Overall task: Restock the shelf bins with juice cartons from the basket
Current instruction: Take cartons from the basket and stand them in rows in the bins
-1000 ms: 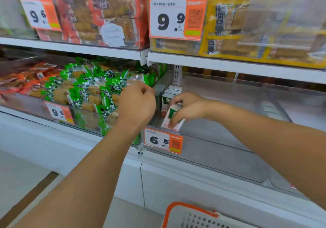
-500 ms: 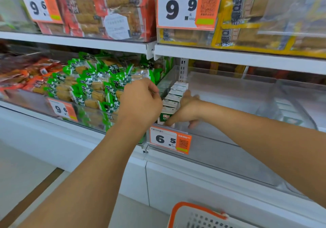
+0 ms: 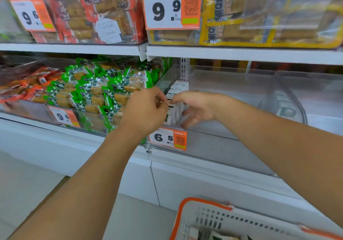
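A row of white and green juice cartons (image 3: 178, 88) stands along the left wall of a clear shelf bin (image 3: 232, 84). My left hand (image 3: 146, 110) is at the row's front left, its curled fingertips pinching at the top edge of the front carton (image 3: 171, 116). My right hand (image 3: 196, 108) hovers just right of the row with loose, spread fingers; its thumb tip touches the front carton's top. It holds nothing. The white basket with an orange rim (image 3: 187, 208) sits at the bottom right, and its contents are barely visible.
A 6.5 price tag (image 3: 168, 138) hangs on the bin's front. Green snack packs (image 3: 104, 91) fill the bin to the left. Red packs (image 3: 104, 7) and yellow packs (image 3: 259, 17) lie on the shelf above. A white cabinet front runs below.
My right hand set its carton upright at the front of the row and let go, fingers now spread beside it. My left hand stayed at the row's left. The camera moved closer.
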